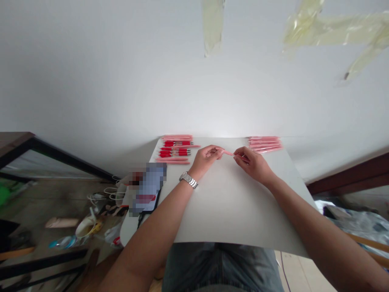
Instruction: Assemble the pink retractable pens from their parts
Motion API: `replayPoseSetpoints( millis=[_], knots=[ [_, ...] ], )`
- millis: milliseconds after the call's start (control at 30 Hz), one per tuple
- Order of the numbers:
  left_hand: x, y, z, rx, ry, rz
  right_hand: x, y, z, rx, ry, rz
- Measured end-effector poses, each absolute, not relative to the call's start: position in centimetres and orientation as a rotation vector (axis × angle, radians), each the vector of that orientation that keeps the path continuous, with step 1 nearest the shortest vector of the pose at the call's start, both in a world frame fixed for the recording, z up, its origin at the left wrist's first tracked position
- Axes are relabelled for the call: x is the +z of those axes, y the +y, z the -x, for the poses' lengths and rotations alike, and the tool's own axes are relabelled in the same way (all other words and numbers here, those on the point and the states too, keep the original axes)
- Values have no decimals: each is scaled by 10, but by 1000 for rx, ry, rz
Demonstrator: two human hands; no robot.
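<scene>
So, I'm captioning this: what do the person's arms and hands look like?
Left arm and right arm show no sleeves; the fingers are ungloved. A silver-coloured metal-link watch circles the left wrist; the right wrist is bare.

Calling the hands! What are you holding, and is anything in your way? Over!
Left hand pinching slim pink stick; right hand at its other end. Red pens lying to the left; more pink sticks on both sides. Nothing blocking the hands.

Soft light brightens the wall (127,77); edges stretch.
</scene>
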State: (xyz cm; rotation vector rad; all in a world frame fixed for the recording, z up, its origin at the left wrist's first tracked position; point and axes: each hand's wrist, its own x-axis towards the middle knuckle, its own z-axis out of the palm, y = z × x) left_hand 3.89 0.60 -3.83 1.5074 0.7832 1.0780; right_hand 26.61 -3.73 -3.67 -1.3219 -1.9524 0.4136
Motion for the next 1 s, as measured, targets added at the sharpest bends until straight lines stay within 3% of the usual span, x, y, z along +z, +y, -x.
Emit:
replayPoseSetpoints(
  millis=[1000],
  knots=[
    [-39,10,-38,1159,814,-1393,-34,-37,-267,375,-1943,1360]
  ],
)
